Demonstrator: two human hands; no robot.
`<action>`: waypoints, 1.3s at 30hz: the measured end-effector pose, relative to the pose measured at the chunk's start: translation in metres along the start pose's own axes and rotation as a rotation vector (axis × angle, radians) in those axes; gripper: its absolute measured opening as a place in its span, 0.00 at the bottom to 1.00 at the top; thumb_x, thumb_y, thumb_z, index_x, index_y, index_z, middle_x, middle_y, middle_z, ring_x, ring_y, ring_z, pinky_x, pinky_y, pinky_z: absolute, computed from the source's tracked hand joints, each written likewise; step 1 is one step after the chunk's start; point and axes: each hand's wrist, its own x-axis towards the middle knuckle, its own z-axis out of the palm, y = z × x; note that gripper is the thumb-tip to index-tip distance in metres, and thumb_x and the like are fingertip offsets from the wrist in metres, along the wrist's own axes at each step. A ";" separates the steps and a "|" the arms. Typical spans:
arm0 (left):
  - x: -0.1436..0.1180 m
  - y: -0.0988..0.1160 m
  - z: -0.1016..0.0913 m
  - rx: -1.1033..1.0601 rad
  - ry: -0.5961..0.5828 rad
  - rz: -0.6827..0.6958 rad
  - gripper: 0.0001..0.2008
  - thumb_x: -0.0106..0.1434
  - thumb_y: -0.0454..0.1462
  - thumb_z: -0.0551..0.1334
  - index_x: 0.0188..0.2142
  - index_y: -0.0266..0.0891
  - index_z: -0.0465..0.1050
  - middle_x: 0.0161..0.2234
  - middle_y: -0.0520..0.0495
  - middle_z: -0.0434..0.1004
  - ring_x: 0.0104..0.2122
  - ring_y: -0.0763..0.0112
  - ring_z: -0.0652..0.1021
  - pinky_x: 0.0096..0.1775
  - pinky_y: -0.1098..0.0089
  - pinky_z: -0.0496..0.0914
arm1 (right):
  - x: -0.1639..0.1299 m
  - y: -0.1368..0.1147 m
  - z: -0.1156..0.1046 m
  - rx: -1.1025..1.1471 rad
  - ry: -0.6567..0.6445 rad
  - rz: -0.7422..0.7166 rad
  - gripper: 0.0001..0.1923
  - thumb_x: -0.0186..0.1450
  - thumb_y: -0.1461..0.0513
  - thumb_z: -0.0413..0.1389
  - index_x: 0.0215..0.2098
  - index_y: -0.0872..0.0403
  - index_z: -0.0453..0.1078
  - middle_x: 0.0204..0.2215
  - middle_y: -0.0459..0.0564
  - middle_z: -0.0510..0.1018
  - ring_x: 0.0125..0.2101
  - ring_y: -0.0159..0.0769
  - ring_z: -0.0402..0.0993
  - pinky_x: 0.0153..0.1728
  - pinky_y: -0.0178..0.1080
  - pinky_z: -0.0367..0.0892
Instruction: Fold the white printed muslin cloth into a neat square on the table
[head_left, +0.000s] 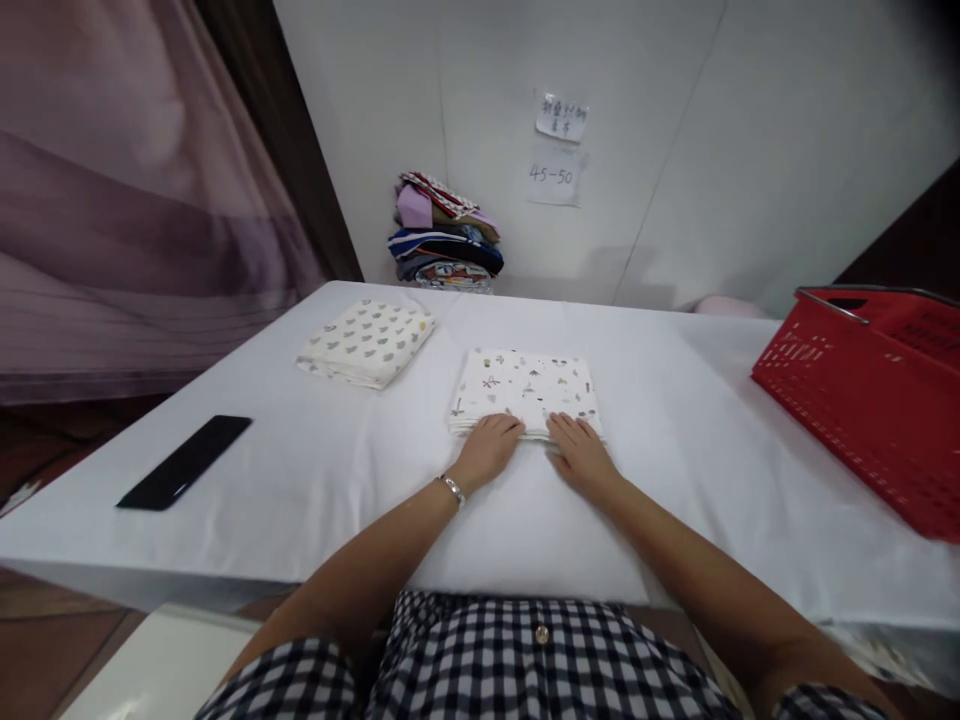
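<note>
Fingers of both hands, left hand (pixel 487 449) and right hand (pixel 579 452), lie flat on the folded cloth (pixel 525 388), hiding its near edge.

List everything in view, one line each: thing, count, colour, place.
folded printed cloth: 1, cream with small motifs, table centre, under both hands' fingertips
second folded cloth: 1, cream with grey-green print, table far left
black flat object: 1, black, table left edge
basket: 1, red with metal handle, table right
tablecloth: 1, white, covering the table
stack of fabrics: 1 pile, mixed colours, against the wall behind the table
paper notes: 2, white, on the wall
curtain: 1, mauve, far left
bracelet: 1, silver, left wrist
left hand: 1, on cloth's near edge
right hand: 1, on cloth's near edge
</note>
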 end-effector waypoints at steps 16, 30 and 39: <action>-0.058 -0.064 -0.029 -0.298 0.298 -0.890 0.14 0.63 0.44 0.53 0.33 0.40 0.73 0.34 0.50 0.76 0.33 0.71 0.74 0.37 0.70 0.67 | -0.023 0.004 0.008 -0.020 0.156 0.045 0.21 0.65 0.65 0.45 0.57 0.54 0.61 0.55 0.52 0.68 0.56 0.41 0.61 0.57 0.50 0.49; -0.048 -0.045 -0.027 0.016 0.064 -0.693 0.06 0.57 0.38 0.58 0.34 0.40 0.71 0.36 0.47 0.74 0.40 0.63 0.71 0.42 0.63 0.62 | -0.024 0.009 0.012 0.003 0.143 0.032 0.24 0.64 0.67 0.44 0.59 0.53 0.58 0.56 0.52 0.67 0.57 0.40 0.59 0.57 0.50 0.50; -0.039 -0.047 -0.028 -0.165 0.088 -0.841 0.02 0.56 0.34 0.55 0.29 0.41 0.65 0.26 0.53 0.71 0.27 0.72 0.71 0.30 0.72 0.62 | -0.023 0.009 0.013 0.022 0.154 0.037 0.24 0.64 0.66 0.43 0.58 0.51 0.59 0.55 0.52 0.68 0.56 0.41 0.61 0.56 0.51 0.52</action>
